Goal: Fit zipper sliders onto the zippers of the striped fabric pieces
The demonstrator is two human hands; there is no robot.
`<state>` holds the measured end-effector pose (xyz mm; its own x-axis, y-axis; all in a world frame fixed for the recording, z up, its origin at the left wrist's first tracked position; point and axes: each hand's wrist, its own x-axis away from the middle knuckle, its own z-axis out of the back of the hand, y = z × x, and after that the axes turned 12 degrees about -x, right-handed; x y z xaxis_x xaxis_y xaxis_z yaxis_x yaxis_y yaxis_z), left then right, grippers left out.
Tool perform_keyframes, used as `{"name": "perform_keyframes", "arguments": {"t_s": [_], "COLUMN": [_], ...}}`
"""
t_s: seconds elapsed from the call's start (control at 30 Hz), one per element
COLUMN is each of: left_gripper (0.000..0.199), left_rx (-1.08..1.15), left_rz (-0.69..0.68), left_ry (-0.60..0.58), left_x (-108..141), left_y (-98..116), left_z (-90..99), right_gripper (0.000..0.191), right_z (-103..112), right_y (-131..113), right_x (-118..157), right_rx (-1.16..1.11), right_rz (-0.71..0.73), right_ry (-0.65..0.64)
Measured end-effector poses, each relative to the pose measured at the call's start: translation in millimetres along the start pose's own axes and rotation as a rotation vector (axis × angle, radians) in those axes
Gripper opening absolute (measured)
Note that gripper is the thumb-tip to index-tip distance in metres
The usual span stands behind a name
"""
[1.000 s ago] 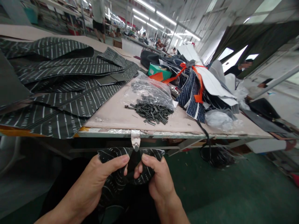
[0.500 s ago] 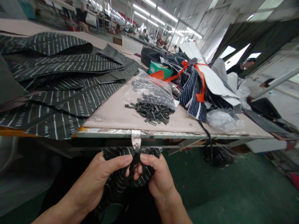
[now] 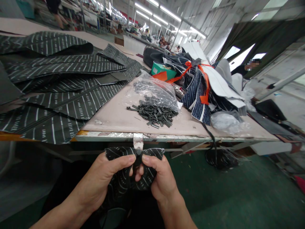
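My left hand (image 3: 101, 178) and my right hand (image 3: 165, 181) both grip a black fabric piece (image 3: 154, 152) with white printed stripes and lettering. Each thumb presses on top of the cloth, one on either side of a dark strip at its middle. Some fingers curl underneath, partly hidden. Just beyond the thumbs, the cloth's middle meets a small dark piece (image 3: 138, 152) at the tip of a worn metal bracket (image 3: 138, 140) on the table's front edge. Whether that piece is joined to the cloth cannot be made out. The cloth's lower part hangs toward my lap.
On the table (image 3: 111, 119) lies a heap of small black zipper pulls (image 3: 157, 114), partly under a clear plastic bag (image 3: 154, 87). Striped black fabric panels (image 3: 71, 95) spread at left. A green box (image 3: 163, 71) and navy bundles (image 3: 196, 95) tied with orange strips stand behind.
My hands and the cloth have shifted very slightly upward, with the same grip. In the background at upper left, a walking person has moved further left.
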<state>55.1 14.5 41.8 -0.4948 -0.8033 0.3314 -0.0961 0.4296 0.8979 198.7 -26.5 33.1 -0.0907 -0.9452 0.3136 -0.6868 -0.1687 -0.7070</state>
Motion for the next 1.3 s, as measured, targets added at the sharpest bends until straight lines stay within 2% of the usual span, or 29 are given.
{"name": "perform_keyframes", "arguments": {"t_s": [0.4, 0.7, 0.93, 1.17, 1.3], "left_gripper": [0.025, 0.023, 0.021, 0.024, 0.027], "left_rx": [0.035, -0.009, 0.073, 0.028, 0.021], "left_rz": [0.064, 0.020, 0.020, 0.000, 0.038], "left_ry": [-0.010, 0.045, 0.046, 0.079, 0.101], "left_x": [0.0, 1.7, 1.0, -1.3, -1.3], "left_y": [2.1, 0.0, -1.7, 4.8, 6.0], "left_z": [-0.6, -1.8, -4.3, -4.9, -5.7], "right_gripper": [0.031, 0.032, 0.031, 0.030, 0.031], "right_z": [-3.4, -2.5, -2.3, -7.6, -4.6], "right_y": [2.2, 2.1, 5.7, 1.9, 2.4], "right_x": [0.7, 1.9, 3.0, 0.7, -1.7], "right_rx": [-0.058, -0.085, -0.117, -0.102, -0.082], "right_rz": [0.032, 0.055, 0.058, 0.068, 0.061], "right_ry": [-0.029, -0.064, -0.054, -0.035, -0.003]}}
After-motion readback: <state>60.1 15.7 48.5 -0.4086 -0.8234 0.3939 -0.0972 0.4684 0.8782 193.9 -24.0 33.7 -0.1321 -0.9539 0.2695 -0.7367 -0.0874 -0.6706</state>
